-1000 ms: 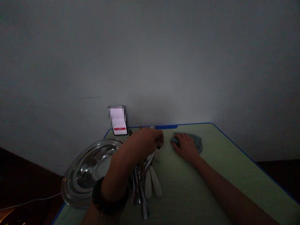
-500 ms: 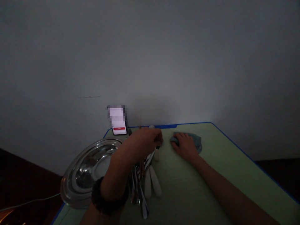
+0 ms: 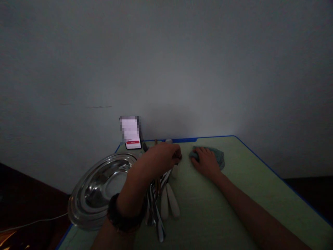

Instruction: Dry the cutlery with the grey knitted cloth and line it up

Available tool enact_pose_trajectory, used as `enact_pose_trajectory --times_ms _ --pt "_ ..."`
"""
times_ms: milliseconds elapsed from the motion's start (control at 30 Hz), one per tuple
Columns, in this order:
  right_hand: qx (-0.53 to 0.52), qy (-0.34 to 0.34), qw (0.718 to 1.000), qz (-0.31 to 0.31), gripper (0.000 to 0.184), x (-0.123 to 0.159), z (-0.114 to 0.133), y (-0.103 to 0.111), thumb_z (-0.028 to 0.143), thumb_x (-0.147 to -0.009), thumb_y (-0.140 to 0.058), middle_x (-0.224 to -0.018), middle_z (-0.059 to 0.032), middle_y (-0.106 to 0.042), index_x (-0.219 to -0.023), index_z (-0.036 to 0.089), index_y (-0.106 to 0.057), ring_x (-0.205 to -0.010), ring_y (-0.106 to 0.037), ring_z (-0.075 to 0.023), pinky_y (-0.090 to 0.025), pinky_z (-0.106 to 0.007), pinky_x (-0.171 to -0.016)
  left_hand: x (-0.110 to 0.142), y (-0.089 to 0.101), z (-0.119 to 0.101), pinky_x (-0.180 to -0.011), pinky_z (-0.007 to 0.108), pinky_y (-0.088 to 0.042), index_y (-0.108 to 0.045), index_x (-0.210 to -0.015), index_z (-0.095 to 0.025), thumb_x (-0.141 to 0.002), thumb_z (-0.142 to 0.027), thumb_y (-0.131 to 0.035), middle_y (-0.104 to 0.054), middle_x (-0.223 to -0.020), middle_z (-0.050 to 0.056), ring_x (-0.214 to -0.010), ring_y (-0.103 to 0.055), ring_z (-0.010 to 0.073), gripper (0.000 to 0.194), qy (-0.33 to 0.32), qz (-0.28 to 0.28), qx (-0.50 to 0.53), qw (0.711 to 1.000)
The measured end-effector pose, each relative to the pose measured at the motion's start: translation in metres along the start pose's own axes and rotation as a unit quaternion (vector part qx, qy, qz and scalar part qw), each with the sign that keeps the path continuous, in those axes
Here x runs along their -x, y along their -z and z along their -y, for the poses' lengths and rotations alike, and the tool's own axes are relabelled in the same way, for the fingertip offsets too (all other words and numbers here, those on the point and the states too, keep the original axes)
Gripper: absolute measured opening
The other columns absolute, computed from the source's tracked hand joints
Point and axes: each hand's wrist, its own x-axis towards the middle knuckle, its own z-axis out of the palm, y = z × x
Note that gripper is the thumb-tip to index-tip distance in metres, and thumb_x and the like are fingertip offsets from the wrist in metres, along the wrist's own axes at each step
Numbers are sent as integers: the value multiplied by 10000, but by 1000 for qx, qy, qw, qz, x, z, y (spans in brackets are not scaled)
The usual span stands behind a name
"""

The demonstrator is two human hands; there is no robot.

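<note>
My left hand [image 3: 169, 152] reaches over a pile of cutlery with its fingers curled downward and closed; whatever is in them is hidden. Below my left wrist lie several metal utensils [image 3: 159, 225] and two pale handles [image 3: 172, 203], bunched together on the table. A dark band circles that wrist. On the right, my right hand [image 3: 206, 163] rests on a grey-green cloth [image 3: 220, 158], gripping a bunched part of it near the thumb. A shiny steel basin [image 3: 78, 205] stands left of the cutlery, partly covered by my left forearm.
A lit phone [image 3: 133, 143] leans against the wall at the table's back left. The pale green table [image 3: 208, 215] has a blue edge and meets the wall behind. A white cable [image 3: 39, 221] runs at the lower left, beside the basin.
My left hand and forearm have shifted slightly to the right. My right hand stays on the cloth, and the basin and cutlery look the same.
</note>
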Motion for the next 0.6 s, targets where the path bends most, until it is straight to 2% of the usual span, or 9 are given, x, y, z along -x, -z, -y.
enact_pose_trajectory --times_ms 167,267,433,600 --pt "-1 2 1000 3 259 1 1 2 324 -823 -467 -1022 -95 -616 -998 168 -580 -950 -503 -269 -319 -362 -783 -4 -6 -1 -636 254 -429 -629 -888 -201 -817 -255 -538 -691 -854 33 -763 -621 179 127 -22 8 2 1000" --pt "1 1 1000 5 262 0 1 3 326 -823 -469 -1016 -99 -617 -998 165 -579 -946 -504 -272 -320 -364 -778 -6 -9 0 -625 258 -425 -623 -883 -189 -861 -266 -475 -686 -839 44 -743 -620 177 169 -22 -6 -1 1000" --pt "4 -2 1000 5 261 0 1 3 324 -818 -476 -1028 -101 -616 -1001 170 -580 -945 -504 -276 -324 -366 -772 -8 -4 -5 -637 272 -425 -612 -927 -167 -904 -269 -402 -680 -835 59 -732 -618 177 235 -14 -43 -7 999" --pt "4 -2 1000 1 256 0 2 4 320 -818 -477 -1017 -90 -616 -1005 176 -576 -949 -503 -274 -324 -362 -779 -8 -1 -7 -670 266 -442 -628 -897 -166 -892 -281 -430 -688 -849 57 -754 -624 170 228 -19 -55 -5 998"
